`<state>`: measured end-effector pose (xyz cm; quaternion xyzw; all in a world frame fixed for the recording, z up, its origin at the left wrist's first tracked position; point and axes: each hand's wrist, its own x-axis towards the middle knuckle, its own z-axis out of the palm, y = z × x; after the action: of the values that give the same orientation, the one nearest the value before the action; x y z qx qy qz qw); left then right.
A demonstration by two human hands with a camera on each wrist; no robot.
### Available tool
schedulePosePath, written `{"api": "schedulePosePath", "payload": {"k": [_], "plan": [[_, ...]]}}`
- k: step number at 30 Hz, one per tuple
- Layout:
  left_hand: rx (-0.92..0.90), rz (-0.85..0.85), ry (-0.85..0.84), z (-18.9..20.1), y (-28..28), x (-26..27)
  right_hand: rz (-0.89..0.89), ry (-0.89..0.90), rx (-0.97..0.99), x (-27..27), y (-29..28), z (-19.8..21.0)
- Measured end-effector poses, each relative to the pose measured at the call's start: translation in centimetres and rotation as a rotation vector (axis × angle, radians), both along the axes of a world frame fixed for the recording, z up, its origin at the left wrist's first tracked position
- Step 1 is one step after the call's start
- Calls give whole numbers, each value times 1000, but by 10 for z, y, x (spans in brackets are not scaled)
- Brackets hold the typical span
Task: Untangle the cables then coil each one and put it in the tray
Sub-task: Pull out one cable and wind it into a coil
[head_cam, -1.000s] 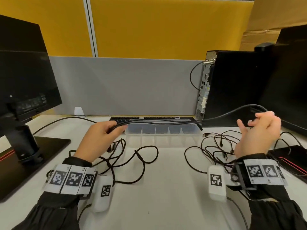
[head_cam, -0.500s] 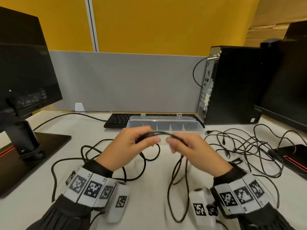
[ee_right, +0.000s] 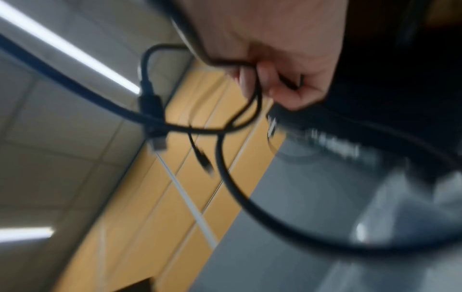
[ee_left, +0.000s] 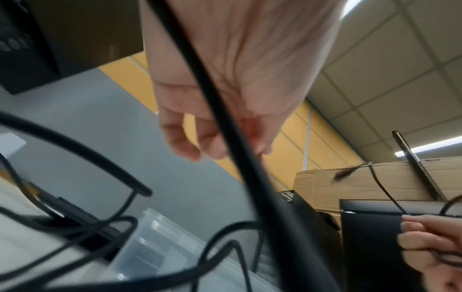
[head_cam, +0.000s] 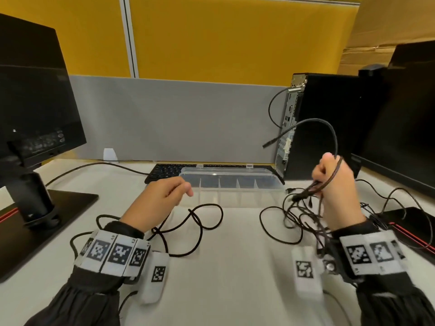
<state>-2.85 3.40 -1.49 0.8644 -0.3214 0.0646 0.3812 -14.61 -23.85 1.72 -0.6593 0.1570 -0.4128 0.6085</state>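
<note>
Untangling step. Right hand (head_cam: 334, 184) clenches a cable (head_cam: 329, 130); its plug end arcs above the fist, the tangle (head_cam: 303, 215) hangs below. Left hand (head_cam: 162, 196) loosely curled, empty. Tray (head_cam: 231, 184) lies between the hands, holding no cable. Next: left hand frees one strand.

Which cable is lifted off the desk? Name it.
The cable gripped in the right hand, arching above its fingers. The looped cable by the left hand and the tangle lie on the desk.

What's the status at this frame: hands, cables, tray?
Right hand grips a bunch of black cables, raised off the desk. Left hand loosely curled, holding nothing. Tray shows no cables inside; cable on the desk uncoiled.
</note>
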Motion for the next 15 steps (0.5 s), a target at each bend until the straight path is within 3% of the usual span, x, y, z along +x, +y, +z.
{"api": "schedulePosePath", "payload": {"k": [2,4,7,9,10,12,14,15], "plan": [[167,80,-16,-2,3,4,-167,235,-408,-9,-26,8],[393,82,104,-4,5,4,-295,486,-752,-14,-55,13],[601,22,295,-4,5,1,-254,990,-918,-12,-84,20],[638,12,311,-5,5,1,-266,1245,-1047,-14,-89,23],[641,4,306,-5,5,2,-299,1238,-1103,-14,-84,27],[641,-23,301,-7,5,3,-233,1014,-1168,-11,-60,34],[637,-54,266,-7,4,1,47,803,-1163,-5,-19,36],[612,-64,232,-6,2,0,220,780,-1156,0,3,33]]}}
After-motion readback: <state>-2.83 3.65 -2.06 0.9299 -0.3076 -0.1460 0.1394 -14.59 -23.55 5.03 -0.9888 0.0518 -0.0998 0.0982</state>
